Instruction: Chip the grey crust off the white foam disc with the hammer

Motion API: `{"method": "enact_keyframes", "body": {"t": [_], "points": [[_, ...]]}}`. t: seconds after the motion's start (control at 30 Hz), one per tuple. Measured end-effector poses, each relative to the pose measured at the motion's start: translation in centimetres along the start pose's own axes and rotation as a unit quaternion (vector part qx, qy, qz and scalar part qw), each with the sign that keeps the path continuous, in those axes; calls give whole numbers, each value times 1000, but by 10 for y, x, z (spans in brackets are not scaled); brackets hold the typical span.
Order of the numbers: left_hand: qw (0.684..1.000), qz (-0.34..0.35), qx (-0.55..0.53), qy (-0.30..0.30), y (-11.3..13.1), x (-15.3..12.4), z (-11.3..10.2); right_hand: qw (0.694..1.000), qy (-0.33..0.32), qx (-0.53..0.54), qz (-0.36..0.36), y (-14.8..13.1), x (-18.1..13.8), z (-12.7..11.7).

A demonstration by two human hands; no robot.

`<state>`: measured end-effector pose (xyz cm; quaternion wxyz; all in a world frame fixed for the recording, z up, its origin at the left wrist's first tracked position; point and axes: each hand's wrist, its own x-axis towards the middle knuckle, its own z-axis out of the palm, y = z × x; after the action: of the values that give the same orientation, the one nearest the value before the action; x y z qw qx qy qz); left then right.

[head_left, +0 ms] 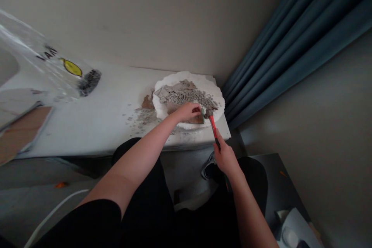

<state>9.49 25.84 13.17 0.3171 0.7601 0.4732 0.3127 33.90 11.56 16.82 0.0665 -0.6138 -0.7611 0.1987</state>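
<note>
A white plate-like base with a ragged edge (pixel 217 93) carries grey rubble (pixel 188 95) and larger broken pieces. On its near side lies a flat brown piece (pixel 199 119) with a greenish right edge. My left hand (pixel 188 111) is over this piece, its fingers curled in a pinch; what they grip is too small to make out. My right hand (pixel 225 155) is closed around the red and black handle of a hammer (pixel 213 126). The hammer's head is at the greenish edge, close to my left fingertips; I cannot tell whether it touches.
The base stands on a white table (pixel 107 124), with crumbs and a brown fragment (pixel 147 102) left of it. A clear plastic bag (pixel 66 69) and a brown panel (pixel 26 130) are at the left. Blue curtains (pixel 276 54) hang at the right, above a dark low surface (pixel 270 174).
</note>
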Motion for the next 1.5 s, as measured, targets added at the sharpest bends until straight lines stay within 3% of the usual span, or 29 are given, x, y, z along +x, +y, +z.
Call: {"method": "enact_keyframes", "body": {"t": [0.27,0.47,1.5], "points": [[999,-29,-17,15,-9,2,14,1000,-1,21,-9,2,-1,-1],[998,-36,37,45,-5,2,15,1000,0,10,-5,5,0,2],[995,-27,90,43,-1,-4,15,1000,4,15,-6,4,0,1]]}}
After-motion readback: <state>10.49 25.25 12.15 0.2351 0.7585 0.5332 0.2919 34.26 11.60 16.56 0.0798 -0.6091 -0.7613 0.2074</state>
